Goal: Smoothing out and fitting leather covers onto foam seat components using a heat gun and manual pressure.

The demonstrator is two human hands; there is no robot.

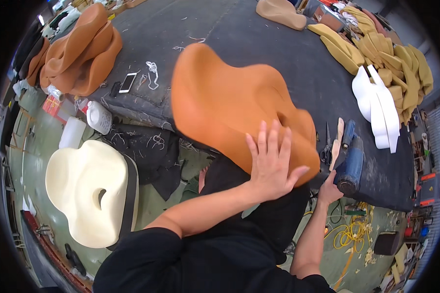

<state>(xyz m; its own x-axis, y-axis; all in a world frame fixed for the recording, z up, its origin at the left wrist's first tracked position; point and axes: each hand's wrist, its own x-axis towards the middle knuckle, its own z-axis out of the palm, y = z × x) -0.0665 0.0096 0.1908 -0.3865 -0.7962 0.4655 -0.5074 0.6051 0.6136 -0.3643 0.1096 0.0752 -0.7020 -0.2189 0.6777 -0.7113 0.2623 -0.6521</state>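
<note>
An orange, smoothly covered seat cushion (230, 93) with a curved, lobed outline rests on the dark table and juts over its front edge above my lap. It is slightly blurred. My left hand (273, 163) lies on its near right part, palm down with fingers spread, below a small dark opening in the cover. At the table's right front edge my right hand (330, 189) is closed around the lower end of a pale wooden stick-like tool (336, 145); most of its fingers are hidden. Beside that hand lies a blue heat gun (352, 168).
Scissors (326, 146) and a smaller blue tool (348, 133) lie near the heat gun. White cushion-shaped pieces (375, 107) are farther right. A cream foam cushion (88, 195) stands at left. Orange cushions (80, 53) and a phone (127, 83) sit back left. Yellow cable (349, 235) coils on the floor.
</note>
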